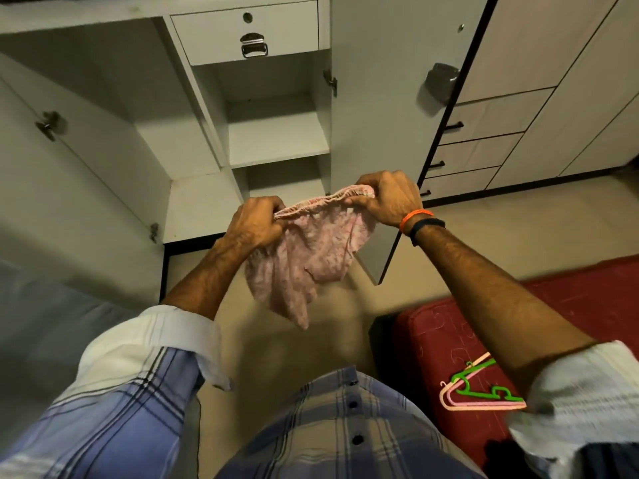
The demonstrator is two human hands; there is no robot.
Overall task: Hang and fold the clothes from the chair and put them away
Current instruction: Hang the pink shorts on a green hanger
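Pink garment (304,257), a small patterned piece with a gathered elastic band along its top edge, hangs in the air between the two hands, in front of the open wardrobe (276,140) and above the beige floor (311,340). The left hand (256,223) grips one end of the band with its fingers curled tightly round the cloth, and the right hand (390,198) grips the other end the same way, so the band is stretched in a shallow curve between them while the rest of the cloth droops in loose folds to a point below. An orange band (415,216) and a dark band (427,226) sit side by side on the right wrist. Both forearms are bare, with the checked shirt sleeves rolled up near the elbows. Behind the garment, the wardrobe shows bare white shelves, with a closed drawer (245,32) bearing a metal handle above them, and its doors stand open on either side. To the right lies a red mattress (466,326), and on it rest a few plastic hangers (480,388), green and pink, partly hidden under the right arm. Further right stands a second cabinet (491,143) with dark handles on its drawers.
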